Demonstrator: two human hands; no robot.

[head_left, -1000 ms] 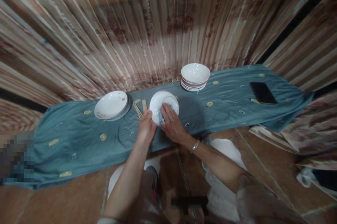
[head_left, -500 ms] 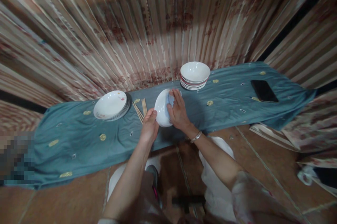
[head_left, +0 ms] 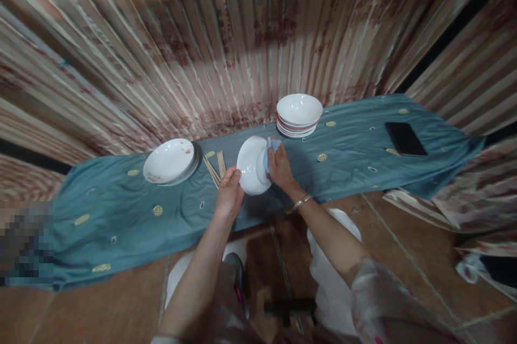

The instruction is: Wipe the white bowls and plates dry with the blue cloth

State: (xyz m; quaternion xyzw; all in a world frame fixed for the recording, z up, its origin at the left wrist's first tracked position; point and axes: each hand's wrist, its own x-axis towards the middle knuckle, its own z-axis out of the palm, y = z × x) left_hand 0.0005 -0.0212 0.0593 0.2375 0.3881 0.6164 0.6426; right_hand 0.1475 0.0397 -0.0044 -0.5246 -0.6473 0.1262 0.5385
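Observation:
A white bowl (head_left: 251, 163) is tilted on its side above the cloth-covered table, its inner or outer face hard to tell apart. My left hand (head_left: 230, 189) grips its left rim, thumb on the near face. Bunched in my right hand (head_left: 281, 166) is a light blue cloth (head_left: 270, 153), pressed against the bowl's right side. Just left of the bowl lie several wooden chopsticks (head_left: 216, 167). Behind my right hand stands a stack of white bowls (head_left: 299, 110), some with red bands.
A stack of white plates (head_left: 168, 162) with floral edges sits at the left. A black phone (head_left: 405, 139) lies toward the right end of the teal tablecloth (head_left: 347, 161). Curtains (head_left: 242, 37) hang close behind the table.
My right hand has slid rightward with the cloth, from the bowl's middle to its right side. The left hand keeps its grip, nearly still.

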